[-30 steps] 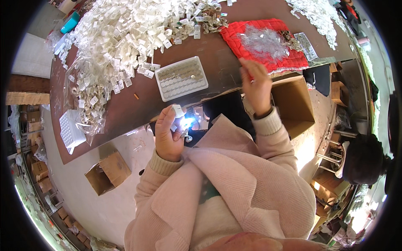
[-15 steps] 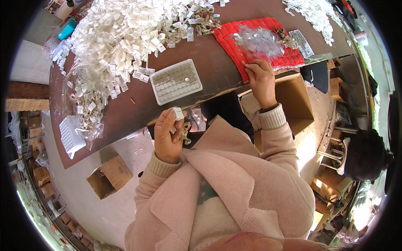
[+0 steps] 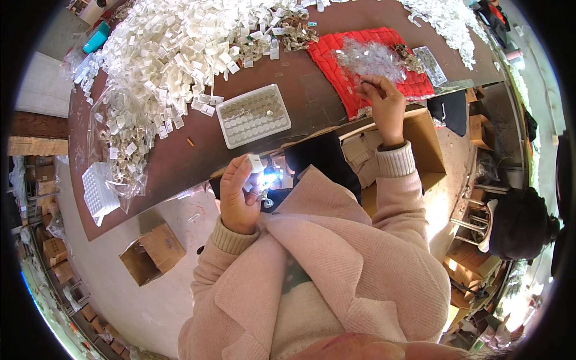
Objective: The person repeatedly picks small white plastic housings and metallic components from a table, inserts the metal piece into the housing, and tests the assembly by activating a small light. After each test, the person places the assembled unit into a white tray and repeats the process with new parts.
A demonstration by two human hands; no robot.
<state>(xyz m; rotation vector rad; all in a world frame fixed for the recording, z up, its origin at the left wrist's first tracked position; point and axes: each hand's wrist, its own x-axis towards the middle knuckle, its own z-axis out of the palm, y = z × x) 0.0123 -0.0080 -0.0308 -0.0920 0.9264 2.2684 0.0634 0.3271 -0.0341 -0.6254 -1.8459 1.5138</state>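
My left hand (image 3: pixel 239 195) is closed round a small white plastic case (image 3: pixel 255 162), held up in front of the table edge. A bright blue-white light (image 3: pixel 268 179) glows beside its fingers, with a small shiny part (image 3: pixel 266 202) hanging beneath; how these join the case is hidden. My right hand (image 3: pixel 387 108) is over the near edge of a red quilted cloth (image 3: pixel 327 54), thumb and fingers pinched together. Whatever is between those fingertips is too small to make out. Clear thin plastic pieces (image 3: pixel 372 60) lie heaped on the cloth, beside several brownish metallic parts (image 3: pixel 411 60).
A white tray (image 3: pixel 255 139) with rows of round discs lies on the brown table (image 3: pixel 192 141). A large heap of white cases (image 3: pixel 174 60) covers the left side, next to another white tray (image 3: pixel 99 198). Cardboard boxes stand below, at right (image 3: pixel 429 144) and left (image 3: pixel 159 249).
My right hand has moved slightly right and its fingers have curled in. A bright light now shows beside my left hand, which stays in nearly the same place.
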